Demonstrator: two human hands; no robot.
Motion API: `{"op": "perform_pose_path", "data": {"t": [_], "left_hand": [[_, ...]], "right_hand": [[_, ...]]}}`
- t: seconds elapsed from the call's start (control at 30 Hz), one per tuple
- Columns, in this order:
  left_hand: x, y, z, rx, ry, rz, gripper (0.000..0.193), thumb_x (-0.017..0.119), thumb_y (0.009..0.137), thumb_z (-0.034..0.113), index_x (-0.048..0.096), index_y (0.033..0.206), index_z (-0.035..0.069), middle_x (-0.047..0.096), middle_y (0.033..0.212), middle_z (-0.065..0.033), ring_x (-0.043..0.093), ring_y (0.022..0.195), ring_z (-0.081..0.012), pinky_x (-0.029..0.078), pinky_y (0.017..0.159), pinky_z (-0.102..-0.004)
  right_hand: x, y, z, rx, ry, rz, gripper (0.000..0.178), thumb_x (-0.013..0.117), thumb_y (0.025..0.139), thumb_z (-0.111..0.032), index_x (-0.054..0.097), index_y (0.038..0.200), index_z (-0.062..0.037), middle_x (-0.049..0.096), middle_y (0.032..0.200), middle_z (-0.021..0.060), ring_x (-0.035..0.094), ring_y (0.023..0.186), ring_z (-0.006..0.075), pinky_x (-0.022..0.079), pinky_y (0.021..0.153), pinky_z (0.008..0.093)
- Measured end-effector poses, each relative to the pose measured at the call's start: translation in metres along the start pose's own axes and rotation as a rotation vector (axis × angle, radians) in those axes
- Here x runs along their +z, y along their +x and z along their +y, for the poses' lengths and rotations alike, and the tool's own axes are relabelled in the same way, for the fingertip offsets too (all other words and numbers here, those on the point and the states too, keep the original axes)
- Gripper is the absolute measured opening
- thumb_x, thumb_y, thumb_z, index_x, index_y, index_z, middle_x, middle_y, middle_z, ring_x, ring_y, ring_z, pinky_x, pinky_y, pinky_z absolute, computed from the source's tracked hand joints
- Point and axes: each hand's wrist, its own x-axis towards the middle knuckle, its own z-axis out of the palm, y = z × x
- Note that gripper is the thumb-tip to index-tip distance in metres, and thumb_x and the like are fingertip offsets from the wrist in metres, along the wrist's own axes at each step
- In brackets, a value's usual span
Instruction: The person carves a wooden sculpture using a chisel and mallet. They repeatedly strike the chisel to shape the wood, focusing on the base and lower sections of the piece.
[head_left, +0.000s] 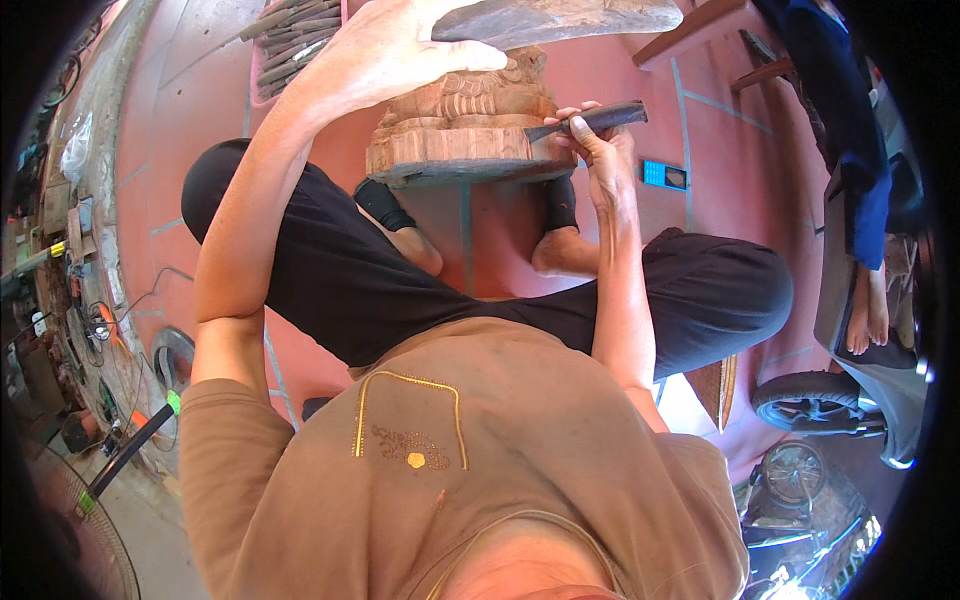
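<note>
In front of me on the tiled floor stands a brown wood carving point(455, 108) with a thick, pale-sided base, held between my feet. My right hand point(605, 150) grips a chisel point(612, 116) with a dark handle. The chisel's blade points left and meets the right part of the base's side. Above the carving, my left hand point(410, 50) is closed around a long grey club-like mallet point(570, 24), which reaches to the right over the carving's top. The upper part of the carving is partly hidden behind the mallet and my left hand.
A pink basket point(256, 75) of chisels point(300, 35) stands beyond my left forearm. A blue mobile phone point(665, 175) lies right of my right hand. Bare feet point(868, 312) of another person show at far right, near a wheel point(808, 400). A fan point(85, 520) is at lower left.
</note>
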Motion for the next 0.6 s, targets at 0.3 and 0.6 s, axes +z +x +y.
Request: {"op": "perform_pose_path", "data": {"t": [0.3,0.6], "left_hand": [[-0.003,-0.001,-0.009,0.099,0.101,0.028,0.071,0.077,0.090,0.027,0.048,0.152,0.009,0.070,0.121,-0.0257,0.072,0.109,-0.0341,0.053,0.096,-0.0389],[-0.007,-0.007,-0.002,0.034,0.009,0.020,0.071,0.077,0.090,0.027,0.049,0.152,0.009,0.071,0.120,-0.0245,0.073,0.108,-0.0331,0.053,0.097,-0.0387]], "right_hand": [[0.006,-0.004,0.000,-0.005,0.065,0.017,0.025,0.067,0.097,0.001,0.055,0.119,-0.0020,0.071,0.108,0.0139,0.074,0.101,0.0284,0.063,0.078,0.0323],[0.008,-0.015,-0.001,-0.161,0.014,0.222,0.031,0.068,0.098,-0.002,0.052,0.125,0.0015,0.073,0.107,0.0193,0.075,0.094,0.0296,0.063,0.076,0.0333]]}}
